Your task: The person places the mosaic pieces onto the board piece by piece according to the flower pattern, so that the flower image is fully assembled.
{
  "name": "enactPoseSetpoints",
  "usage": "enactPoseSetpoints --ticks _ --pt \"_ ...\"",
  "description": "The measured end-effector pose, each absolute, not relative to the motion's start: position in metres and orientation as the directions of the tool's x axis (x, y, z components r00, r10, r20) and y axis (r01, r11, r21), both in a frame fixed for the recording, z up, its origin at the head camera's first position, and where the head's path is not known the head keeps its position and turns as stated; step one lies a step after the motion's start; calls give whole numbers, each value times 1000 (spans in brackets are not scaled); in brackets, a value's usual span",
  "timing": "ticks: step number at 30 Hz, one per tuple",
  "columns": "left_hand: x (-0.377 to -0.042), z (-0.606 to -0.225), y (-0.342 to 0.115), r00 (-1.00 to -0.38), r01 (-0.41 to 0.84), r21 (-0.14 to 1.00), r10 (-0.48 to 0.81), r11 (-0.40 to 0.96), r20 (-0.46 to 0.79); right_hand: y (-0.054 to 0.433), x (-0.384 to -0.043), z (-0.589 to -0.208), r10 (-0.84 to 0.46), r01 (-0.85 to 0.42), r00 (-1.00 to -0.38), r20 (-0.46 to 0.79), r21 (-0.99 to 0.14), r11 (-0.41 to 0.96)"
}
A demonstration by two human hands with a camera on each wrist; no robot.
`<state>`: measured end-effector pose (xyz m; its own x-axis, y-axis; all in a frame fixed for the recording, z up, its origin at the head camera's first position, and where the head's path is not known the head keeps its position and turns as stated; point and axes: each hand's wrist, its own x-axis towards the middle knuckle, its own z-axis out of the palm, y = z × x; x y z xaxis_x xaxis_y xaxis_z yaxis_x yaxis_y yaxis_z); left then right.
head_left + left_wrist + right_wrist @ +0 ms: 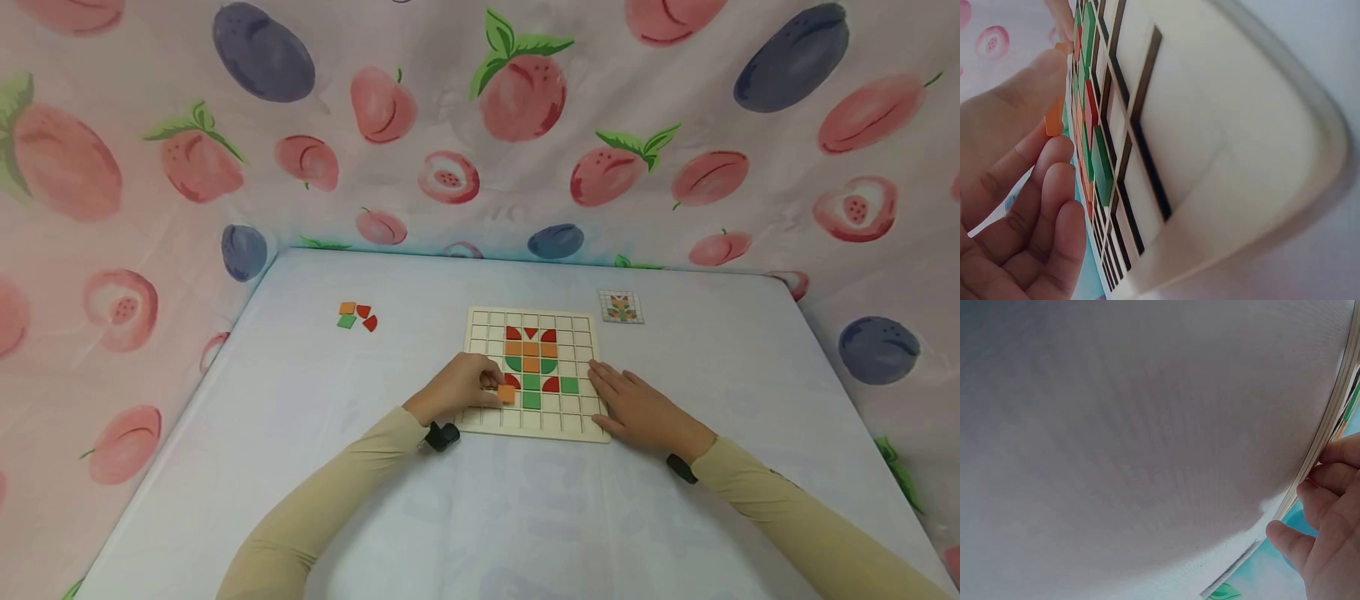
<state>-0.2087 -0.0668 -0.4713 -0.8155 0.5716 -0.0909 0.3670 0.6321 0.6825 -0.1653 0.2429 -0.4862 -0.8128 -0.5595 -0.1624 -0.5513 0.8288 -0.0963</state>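
My left hand (467, 385) pinches an orange square tile (507, 394) between thumb and finger, close over the wooden grid board (495, 422). In the left wrist view that orange tile (1055, 119) stands edge-on beside the board's grooves. Red, orange and green tiles form a flower-like pattern in the grid, with an orange tile (531, 364) at its middle and a green square (532, 401) low on its stem. My right hand (642, 411) rests at the board's right edge, fingers extended. The right wrist view shows its fingertips (1335, 452) against the board's side.
Loose on the white table (390, 517), left of the board, lie an orange square (347, 307), a green piece (347, 321) and two red pieces (370, 323). A small card (621, 307) with a gridded flower picture lies behind the board's right corner. Fruit-printed cloth (450, 117) encloses the table.
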Motion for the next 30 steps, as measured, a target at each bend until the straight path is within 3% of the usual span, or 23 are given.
enactPoseSetpoints --ticks 15,30 --pt "-211 -472 -76 -819 338 688 561 643 -121 243 -164 -484 -563 -555 -810 -162 -96 826" --pt "-211 -479 -65 -797 391 666 596 635 -100 243 -164 -482 -576 -566 -806 -135 -105 817"
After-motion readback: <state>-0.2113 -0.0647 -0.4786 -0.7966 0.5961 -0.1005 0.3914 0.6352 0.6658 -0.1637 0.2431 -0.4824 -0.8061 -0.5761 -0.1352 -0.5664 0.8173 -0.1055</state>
